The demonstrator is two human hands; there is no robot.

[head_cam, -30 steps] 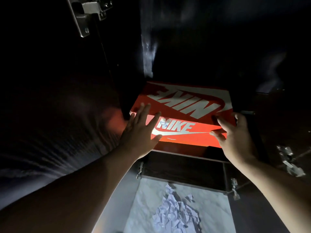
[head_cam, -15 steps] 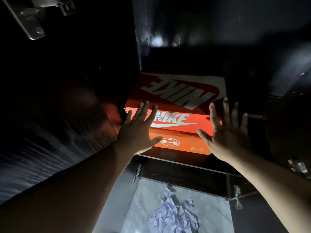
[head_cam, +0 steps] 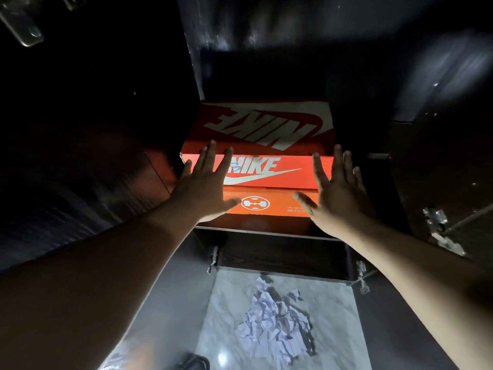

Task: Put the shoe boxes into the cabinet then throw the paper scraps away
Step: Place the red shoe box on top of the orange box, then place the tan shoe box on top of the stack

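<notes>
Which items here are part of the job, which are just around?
Job: orange shoe box on the cabinet shelf; left hand and right hand, fingers straight against its front; paper scraps on the floor below.
Around: metal hinge; dark object at bottom edge.

Shoe box [head_cam: 266, 145] in cabinet [head_cam: 266, 231]; paper scraps [head_cam: 274, 324] on floor [head_cam: 333, 303] below.

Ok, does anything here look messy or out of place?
Yes: a heap of crumpled paper scraps lies loose on the pale floor below the cabinet shelf. The orange shoe box sits squarely on that shelf, undamaged.
</notes>
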